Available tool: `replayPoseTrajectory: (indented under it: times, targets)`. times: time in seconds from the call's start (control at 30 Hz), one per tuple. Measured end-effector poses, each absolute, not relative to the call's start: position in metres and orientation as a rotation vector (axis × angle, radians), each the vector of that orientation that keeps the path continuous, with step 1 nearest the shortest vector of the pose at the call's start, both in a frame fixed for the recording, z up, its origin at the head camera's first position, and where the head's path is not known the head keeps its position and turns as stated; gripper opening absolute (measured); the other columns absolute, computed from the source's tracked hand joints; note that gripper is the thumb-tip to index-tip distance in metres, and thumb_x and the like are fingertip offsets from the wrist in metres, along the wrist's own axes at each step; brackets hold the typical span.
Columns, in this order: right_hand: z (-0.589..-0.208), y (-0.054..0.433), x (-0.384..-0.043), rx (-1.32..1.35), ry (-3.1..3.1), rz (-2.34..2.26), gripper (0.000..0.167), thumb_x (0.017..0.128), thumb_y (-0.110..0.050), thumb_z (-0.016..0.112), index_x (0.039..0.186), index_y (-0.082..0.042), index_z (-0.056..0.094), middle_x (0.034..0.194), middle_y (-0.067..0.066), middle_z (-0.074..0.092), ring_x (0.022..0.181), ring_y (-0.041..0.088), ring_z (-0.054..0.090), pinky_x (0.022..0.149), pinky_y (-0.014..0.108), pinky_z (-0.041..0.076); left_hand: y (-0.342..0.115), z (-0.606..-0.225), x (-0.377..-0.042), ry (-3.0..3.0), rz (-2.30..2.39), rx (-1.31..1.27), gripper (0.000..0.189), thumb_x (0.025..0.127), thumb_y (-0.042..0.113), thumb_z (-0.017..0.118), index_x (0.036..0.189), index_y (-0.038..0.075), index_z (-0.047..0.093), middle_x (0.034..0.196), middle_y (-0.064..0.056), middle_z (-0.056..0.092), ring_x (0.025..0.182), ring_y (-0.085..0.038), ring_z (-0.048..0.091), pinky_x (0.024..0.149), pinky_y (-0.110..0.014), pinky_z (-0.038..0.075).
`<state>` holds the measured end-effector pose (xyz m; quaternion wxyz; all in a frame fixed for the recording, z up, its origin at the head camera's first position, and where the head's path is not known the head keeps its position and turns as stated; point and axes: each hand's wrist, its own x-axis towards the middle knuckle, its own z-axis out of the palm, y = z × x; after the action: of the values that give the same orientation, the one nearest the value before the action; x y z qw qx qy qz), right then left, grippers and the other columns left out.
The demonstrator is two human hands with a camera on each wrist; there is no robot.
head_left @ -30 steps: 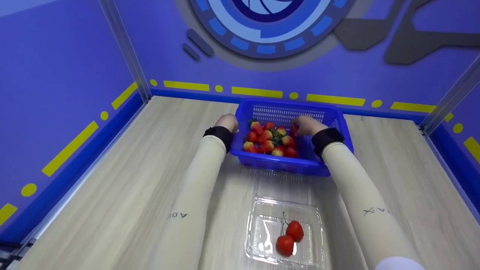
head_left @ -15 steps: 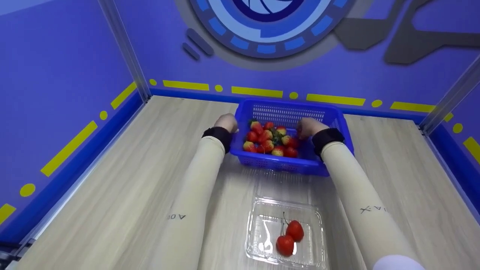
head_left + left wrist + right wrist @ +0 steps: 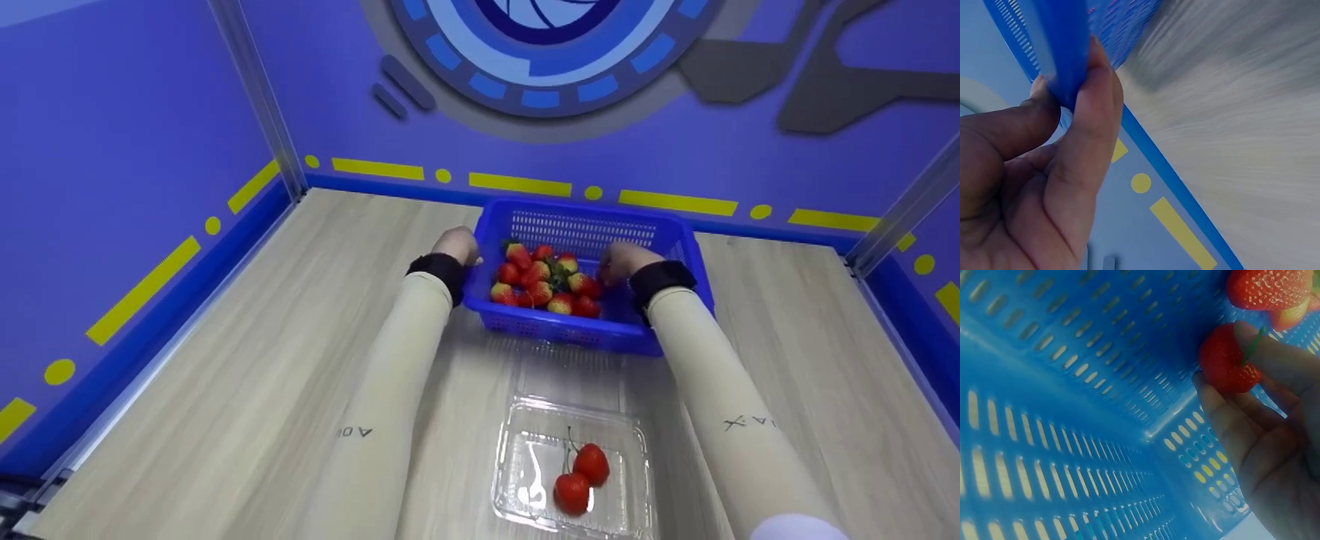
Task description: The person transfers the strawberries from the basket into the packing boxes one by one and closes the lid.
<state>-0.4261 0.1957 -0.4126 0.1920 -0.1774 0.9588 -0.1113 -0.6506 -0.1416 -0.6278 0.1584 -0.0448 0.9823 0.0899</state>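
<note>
A blue plastic basket [image 3: 559,321] stands at the back of the table, with several strawberries [image 3: 536,271] heaped in its left and middle part. My left hand [image 3: 456,244] pinches the basket's left rim [image 3: 1067,50] between thumb and fingers. Inside the basket, on its right side, my right hand [image 3: 628,261] holds a red cherry [image 3: 1221,360] with a short green stem between thumb and fingertips. Just above that cherry in the right wrist view are strawberries [image 3: 1269,289]. The head view mostly hides the held cherry behind the hand.
A clear plastic box [image 3: 501,457] lies in front of the basket. Two red cherries [image 3: 572,493] with stems rest in it, side by side. Blue walls [image 3: 135,150] enclose the wooden table [image 3: 322,300] at the back and both sides.
My right hand has drawn right and slightly down within the basket, away from the strawberries, with the red fruit in its fingers. My left hand keeps its grip on the rim.
</note>
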Motion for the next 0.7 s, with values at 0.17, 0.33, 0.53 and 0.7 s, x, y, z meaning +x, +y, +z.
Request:
replayPoseTrajectory:
  times: [0.17,0.33,0.53,0.7]
  targets:
    - [-0.411,0.194,-0.426,-0.503,2.709,-0.320,0.025,0.085,0.004,0.066,0.108,0.009,0.073,0.113,0.028,0.073,0.100,0.039,0.068,0.096,0.051,0.058,-0.125,-0.548,-0.566,2.801,0.310,-0.145,0.059,0.087,0.042,0.079,0.133,0.009,0.063,0.139,-0.008,0.065,0.129,-0.022,0.060,0.113,-0.035,0.049]
    - [-0.401,0.195,-0.427,-0.549,2.808,-0.371,0.020,0.083,0.009,0.062,0.100,0.011,0.073,0.104,0.029,0.073,0.096,0.040,0.066,0.091,0.051,0.057,-0.113,-0.479,-0.505,2.794,0.342,-0.123,0.044,0.092,0.031,0.075,0.127,0.006,0.067,0.133,-0.008,0.067,0.115,-0.019,0.063,0.099,-0.029,0.054]
    - [-0.387,0.200,-0.428,-0.670,2.956,-0.454,0.018,0.083,0.012,0.059,0.096,0.013,0.070,0.093,0.028,0.069,0.089,0.039,0.062,0.085,0.050,0.053,-0.106,-0.412,-0.428,2.740,0.550,-0.106,0.028,0.095,0.016,0.065,0.118,-0.001,0.068,0.121,-0.014,0.069,0.099,-0.023,0.065,0.086,-0.029,0.058]
    - [-0.368,0.206,-0.424,-0.723,3.042,-0.535,0.027,0.086,0.010,0.062,0.113,0.015,0.066,0.108,0.036,0.067,0.104,0.048,0.062,0.097,0.057,0.051,-0.111,-0.377,-0.369,2.696,0.765,-0.047,0.029,0.101,0.014,0.059,0.118,-0.008,0.064,0.114,-0.020,0.071,0.085,-0.026,0.068,0.081,-0.035,0.062]
